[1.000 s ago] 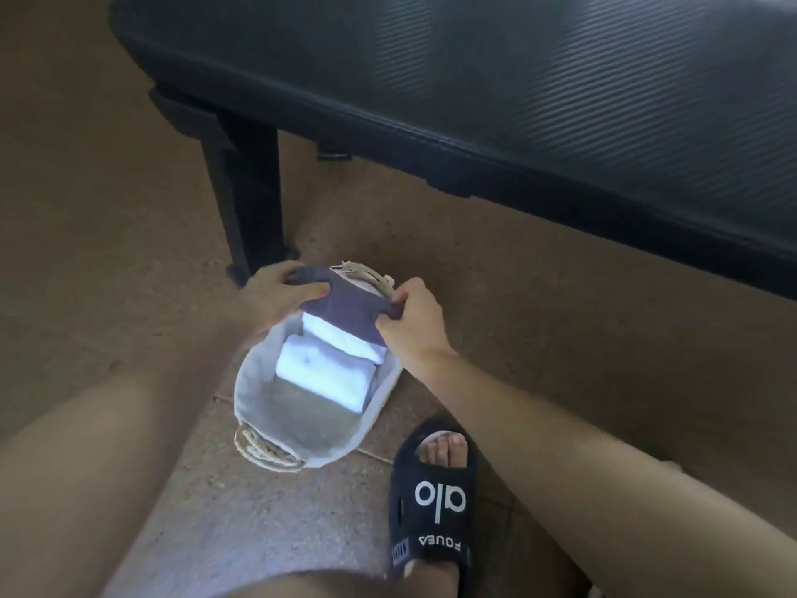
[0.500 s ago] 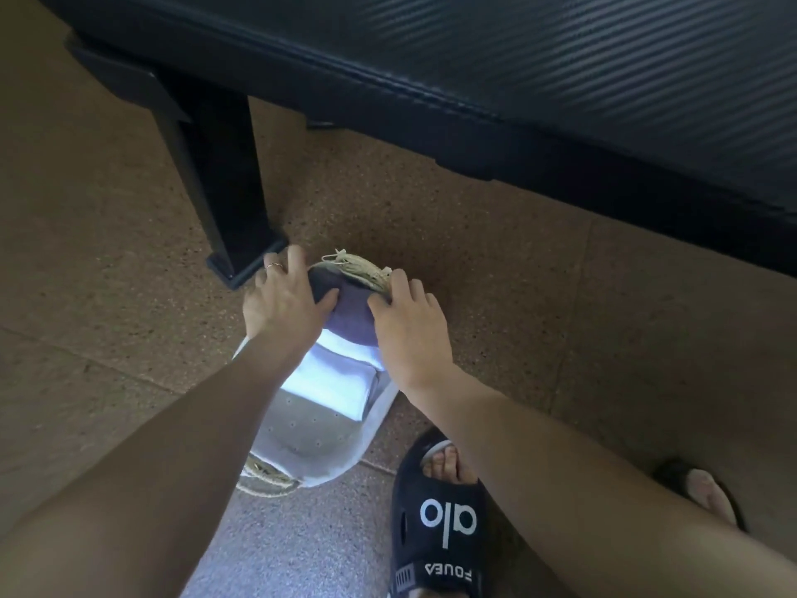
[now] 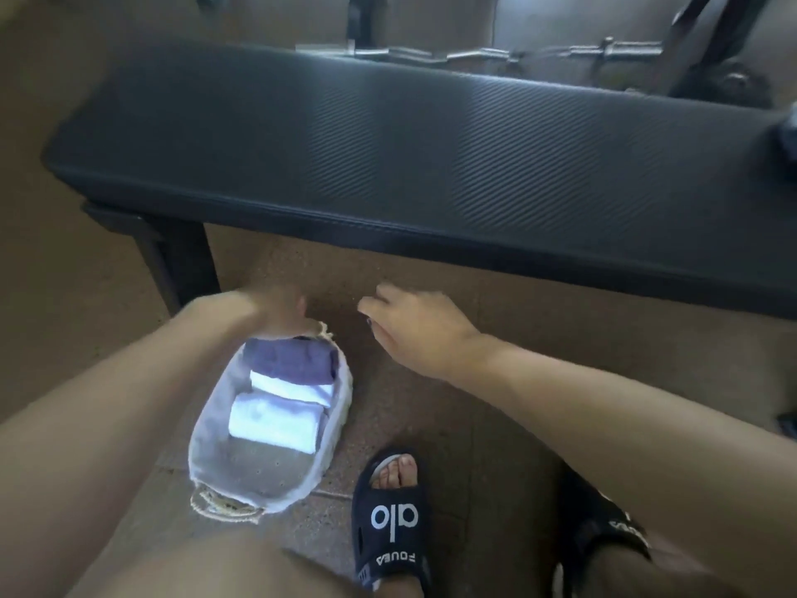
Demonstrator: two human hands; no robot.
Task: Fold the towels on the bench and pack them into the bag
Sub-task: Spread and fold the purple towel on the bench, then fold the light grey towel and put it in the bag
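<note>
A white fabric bag (image 3: pixel 202 429) with rope handles lies open on the floor in front of the black padded bench (image 3: pixel 388 144). Inside it a folded purple towel (image 3: pixel 289 360) sits at the far end, with two folded white towels (image 3: pixel 276 420) next to it. My left hand (image 3: pixel 276 310) is blurred over the bag's far rim, so its fingers cannot be made out. To the right of the bag my right hand (image 3: pixel 416 328) hovers above the floor with loosely curled fingers and holds nothing.
The bench's black leg (image 3: pixel 181 261) stands just left of the bag. My feet in black sandals (image 3: pixel 392 515) are near the bag's right side. A bluish thing (image 3: pixel 790 135) shows at the bench's right end, cut by the frame. A barbell (image 3: pixel 474 53) lies behind the bench.
Both hands have let go of the purple towel, which now lies in the bag. My right hand has moved right, away from the bag. The view has tilted up onto the bench top.
</note>
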